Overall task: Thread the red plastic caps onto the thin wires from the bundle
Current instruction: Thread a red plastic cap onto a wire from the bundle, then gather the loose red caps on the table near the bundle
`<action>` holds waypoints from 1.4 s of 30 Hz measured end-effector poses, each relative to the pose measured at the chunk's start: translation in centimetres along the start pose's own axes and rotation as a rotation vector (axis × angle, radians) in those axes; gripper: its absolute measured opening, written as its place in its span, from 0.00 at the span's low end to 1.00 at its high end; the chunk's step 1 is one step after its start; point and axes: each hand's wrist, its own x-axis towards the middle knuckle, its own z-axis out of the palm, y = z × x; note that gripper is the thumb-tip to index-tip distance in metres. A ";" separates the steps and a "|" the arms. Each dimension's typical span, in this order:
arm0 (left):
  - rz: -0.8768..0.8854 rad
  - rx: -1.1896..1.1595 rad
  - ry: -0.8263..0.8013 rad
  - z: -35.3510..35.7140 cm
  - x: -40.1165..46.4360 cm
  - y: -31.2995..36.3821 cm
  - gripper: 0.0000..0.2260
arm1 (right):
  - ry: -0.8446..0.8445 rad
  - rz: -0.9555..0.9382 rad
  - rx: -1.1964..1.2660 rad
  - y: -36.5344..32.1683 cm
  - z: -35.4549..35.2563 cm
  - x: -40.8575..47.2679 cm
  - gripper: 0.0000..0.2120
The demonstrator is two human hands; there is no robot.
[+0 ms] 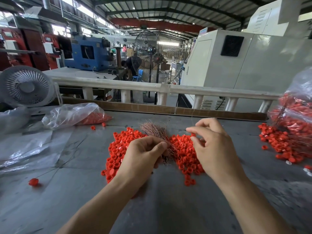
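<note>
A heap of red plastic caps [118, 149] lies on the grey table in front of me. My left hand [143, 156] grips a bundle of thin copper-coloured wires [152, 129], whose tips fan out up and to the left over the heap. To the right, my right hand [214, 146] pinches one thin wire [192, 119] between thumb and forefinger; that wire rises toward the table's far edge. No cap is visible on this wire.
A clear bag of red caps [76, 115] lies at the back left beside a small white fan [27, 86]. At the right edge stands another bag [297, 107], with wired caps [283, 142] spilled below it. A lone cap [33, 181] on a wire lies front left.
</note>
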 end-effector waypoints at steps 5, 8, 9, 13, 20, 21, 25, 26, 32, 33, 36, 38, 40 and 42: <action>0.014 0.023 -0.031 0.1 -0.1 0.0 0.08 | -0.020 0.214 -0.147 3.2 -0.6 0.5 0.12; 0.016 0.027 -0.035 0.0 -0.1 0.0 0.08 | -0.058 0.371 -0.322 5.2 -1.0 0.5 0.12; 0.017 0.030 -0.036 0.0 -0.1 0.0 0.08 | -0.078 0.417 -0.374 5.7 -1.1 0.6 0.12; 0.021 0.053 -0.042 0.0 -0.2 0.0 0.07 | -0.154 0.573 -0.488 7.5 -1.6 0.6 0.16; 0.035 0.121 -0.020 -0.2 -0.1 -0.1 0.07 | -0.261 0.723 -0.544 8.4 -2.0 0.8 0.16; 0.032 0.136 -0.013 -0.2 0.0 -0.2 0.07 | -0.266 0.720 -0.556 8.3 -2.0 0.8 0.17; 0.048 0.256 0.056 -0.8 0.4 -0.7 0.07 | -0.178 0.577 -0.532 7.5 -1.7 0.6 0.18; 0.066 0.315 0.086 -1.0 0.6 -0.8 0.07 | -0.130 0.528 -0.458 7.1 -1.4 0.6 0.16; 0.117 0.640 0.224 -2.1 1.2 -0.7 0.06 | -0.213 0.333 -0.009 3.3 1.2 -0.1 0.04; 0.112 0.685 0.226 -2.3 1.2 -0.7 0.05 | -0.248 0.301 -0.004 2.9 1.6 -0.3 0.03; 0.107 0.792 0.234 -2.5 1.1 -0.8 0.04 | -0.298 0.225 -0.040 2.1 2.5 -0.9 0.02; 0.121 0.840 0.247 -2.5 1.1 -0.9 0.04 | -0.262 0.211 -0.063 1.6 3.0 -1.1 0.03; 0.138 0.864 0.244 -2.4 1.1 -1.0 0.04 | -0.202 0.213 -0.126 1.2 3.5 -1.1 0.05; 0.145 0.882 0.230 -2.4 1.1 -1.2 0.04 | -0.180 0.214 -0.202 1.0 4.0 -1.2 0.07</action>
